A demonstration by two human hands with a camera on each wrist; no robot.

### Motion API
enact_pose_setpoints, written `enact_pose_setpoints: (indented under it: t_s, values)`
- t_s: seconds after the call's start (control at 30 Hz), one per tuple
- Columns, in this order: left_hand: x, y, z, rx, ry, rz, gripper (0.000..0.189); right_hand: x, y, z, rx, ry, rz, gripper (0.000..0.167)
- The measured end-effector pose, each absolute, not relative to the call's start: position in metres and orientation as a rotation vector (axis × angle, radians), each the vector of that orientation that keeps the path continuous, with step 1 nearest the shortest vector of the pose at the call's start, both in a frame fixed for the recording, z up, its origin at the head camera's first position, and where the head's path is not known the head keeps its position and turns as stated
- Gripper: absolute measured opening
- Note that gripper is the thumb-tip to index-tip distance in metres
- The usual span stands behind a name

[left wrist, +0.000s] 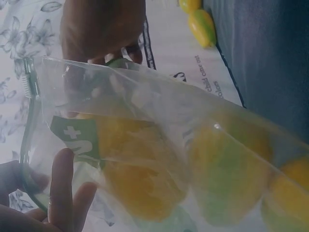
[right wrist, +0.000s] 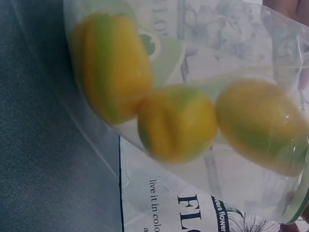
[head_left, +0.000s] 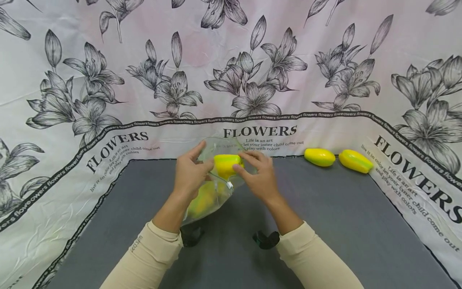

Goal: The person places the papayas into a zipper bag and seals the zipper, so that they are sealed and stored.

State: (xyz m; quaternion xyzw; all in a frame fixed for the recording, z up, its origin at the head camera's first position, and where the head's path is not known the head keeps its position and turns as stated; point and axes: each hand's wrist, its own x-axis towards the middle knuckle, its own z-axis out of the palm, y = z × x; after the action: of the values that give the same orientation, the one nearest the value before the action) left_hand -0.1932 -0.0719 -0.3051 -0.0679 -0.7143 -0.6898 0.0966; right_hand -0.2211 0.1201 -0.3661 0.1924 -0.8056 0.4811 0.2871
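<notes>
In the head view my left hand (head_left: 190,171) grips the rim of a clear plastic zip bag (head_left: 221,196). Its thumb lies along the green zip strip (left wrist: 30,140) in the left wrist view, one finger raised beside it. My right hand (head_left: 262,176) pinches one end of a yellow-green star fruit (head_left: 226,165) at the bag's mouth, thumb and fingertips at that end. More star fruit sit lower in the bag, two of them plain in the right wrist view: one ridged fruit (right wrist: 111,67) and one end-on fruit (right wrist: 177,124). A white slider (head_left: 229,185) sits on the zip.
Two more star fruit lie at the back right of the grey table, the left fruit (head_left: 319,157) close beside the right fruit (head_left: 355,161). Flower-printed cloth (head_left: 252,96) rises behind and along both sides. Two dark objects, one black strap (head_left: 266,239) among them, show under the wrists.
</notes>
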Motion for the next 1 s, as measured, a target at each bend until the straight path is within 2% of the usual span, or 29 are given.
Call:
enact_pose_setpoints:
  t_s: [0.17, 0.63, 1.0]
  values:
    - [-0.194, -0.07, -0.307, -0.228, -2.103, -2.029, 0.064, -0.22, 0.121, -0.367, 0.497, -2.214, 1.322, 0.036]
    - [-0.196, -0.07, -0.308, -0.207, -2.136, -2.003, 0.062, -0.223, 0.136, -0.371, 0.538, -2.062, 1.396, 0.038]
    - [-0.197, -0.072, -0.308, -0.214, -2.132, -2.015, 0.062, -0.23, 0.168, -0.377, 0.406, -2.034, 1.39, 0.043]
